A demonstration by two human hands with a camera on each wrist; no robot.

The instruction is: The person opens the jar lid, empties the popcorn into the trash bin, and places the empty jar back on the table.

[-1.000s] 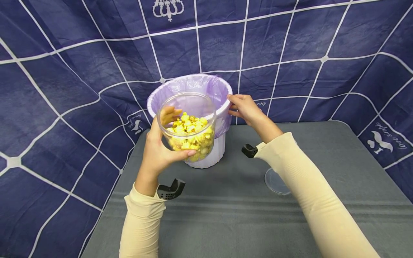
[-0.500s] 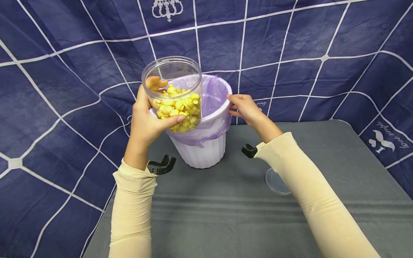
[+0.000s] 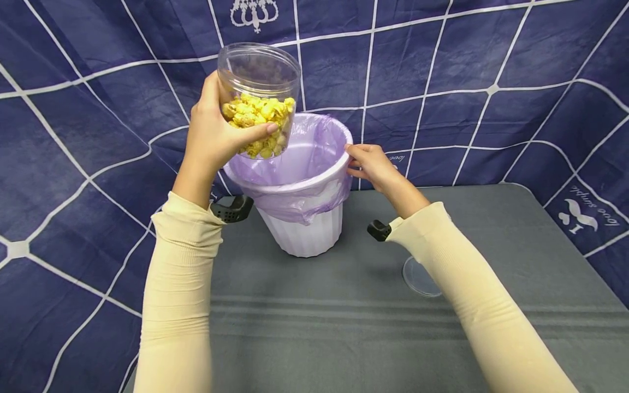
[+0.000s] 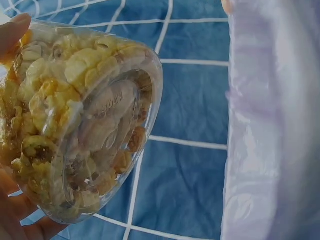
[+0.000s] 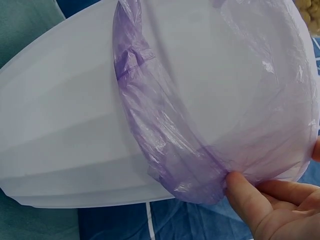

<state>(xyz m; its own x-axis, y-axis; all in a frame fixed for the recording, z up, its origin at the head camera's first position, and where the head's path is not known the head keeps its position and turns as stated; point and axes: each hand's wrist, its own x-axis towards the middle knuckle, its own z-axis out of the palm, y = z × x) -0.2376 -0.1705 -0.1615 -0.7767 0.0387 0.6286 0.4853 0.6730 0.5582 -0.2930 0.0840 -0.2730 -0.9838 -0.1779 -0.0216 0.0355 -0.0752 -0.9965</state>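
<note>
My left hand [image 3: 211, 125] grips a clear plastic jar [image 3: 260, 68], lidless and tilted, with its mouth toward the far side. Yellow popcorn [image 3: 257, 114] fills about its lower half. The jar is raised above the left back part of a white waste bin [image 3: 309, 232], overlapping its rim in the head view. A purple bin liner [image 3: 309, 202] lines the bin and folds over its rim. My right hand [image 3: 375, 166] pinches the rim and liner on the right side, thumb on the outside fold in the right wrist view. The left wrist view shows the jar's base [image 4: 110, 125] close up.
A clear round lid [image 3: 421, 278] lies on the grey tabletop [image 3: 319, 327], partly behind the right sleeve. A dark blue cloth [image 3: 403, 54] with white grid lines hangs behind and at both sides. Black wrist cameras [image 3: 233, 209] sit at both cuffs.
My left hand has lifted the popcorn jar up and slightly left, from in front of the bin to above its rim. My right hand stays on the rim.
</note>
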